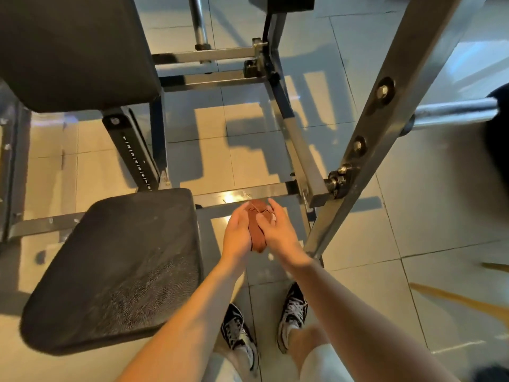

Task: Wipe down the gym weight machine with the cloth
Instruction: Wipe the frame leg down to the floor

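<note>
Head view, looking down: the cloth (257, 239) sits bunched between both hands, held in the air just right of the seat pad (115, 271) and near the low front rail of the weight machine (298, 150). The left hand (237, 232) cups it from the left with fingers curled round the wad, and the right hand (278, 230) clasps it from the right, fingers bent over its top. The cloth touches nothing but the hands.

It is rust-brown, crumpled into a tight lump with a few folds showing at its far end and a rounded tail poking out at the near side, below the palms.

Much of the cloth is covered by the right hand's fingers, so its full shape cannot be told. The back pad (74, 51) is cut off at the top and left edges. The numbered adjustment post (135, 161) disappears behind the seat pad at its lower end. A slanted steel beam (391, 106) runs out of the frame at the top, and beside the chrome bar (454, 114) a dark blurred shape at the right edge cannot be made out. Sneakers (292, 312) stand on the tiled floor (413, 216).
</note>
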{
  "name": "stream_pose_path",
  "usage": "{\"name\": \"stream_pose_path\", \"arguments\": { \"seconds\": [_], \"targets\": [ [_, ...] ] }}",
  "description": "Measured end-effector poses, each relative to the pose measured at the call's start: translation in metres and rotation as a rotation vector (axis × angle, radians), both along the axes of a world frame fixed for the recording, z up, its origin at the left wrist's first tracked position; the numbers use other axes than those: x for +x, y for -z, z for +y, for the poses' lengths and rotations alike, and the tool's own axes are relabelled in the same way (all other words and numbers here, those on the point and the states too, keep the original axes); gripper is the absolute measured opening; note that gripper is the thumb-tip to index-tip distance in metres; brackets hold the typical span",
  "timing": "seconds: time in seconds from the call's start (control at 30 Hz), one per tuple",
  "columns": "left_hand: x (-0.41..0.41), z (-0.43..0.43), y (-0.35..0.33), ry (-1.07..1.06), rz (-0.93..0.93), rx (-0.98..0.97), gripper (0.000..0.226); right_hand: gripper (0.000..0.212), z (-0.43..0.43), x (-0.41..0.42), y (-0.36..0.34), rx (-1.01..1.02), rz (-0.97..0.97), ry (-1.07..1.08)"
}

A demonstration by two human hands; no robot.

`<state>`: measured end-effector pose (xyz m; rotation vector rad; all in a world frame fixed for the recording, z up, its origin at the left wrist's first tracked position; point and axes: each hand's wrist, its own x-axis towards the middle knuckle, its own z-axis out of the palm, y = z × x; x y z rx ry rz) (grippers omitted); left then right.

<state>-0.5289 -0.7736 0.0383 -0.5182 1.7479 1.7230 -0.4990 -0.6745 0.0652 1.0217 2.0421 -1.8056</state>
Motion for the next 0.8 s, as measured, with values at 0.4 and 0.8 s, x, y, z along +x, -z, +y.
{"name": "stream_pose_path", "arguments": {
  "seconds": [0.4,0.8],
  "targets": [
    [-0.005,0.052,0.193,0.104,0.195,-0.153,0.034,0.052,0.061,-0.008,0.205,0.215,0.054,-0.07],
    [-0.06,0.069,0.354,0.595,0.611,-0.523,0.046,0.038,0.118,-0.07,0.368,0.704,0.29,-0.067]
  ]
}}
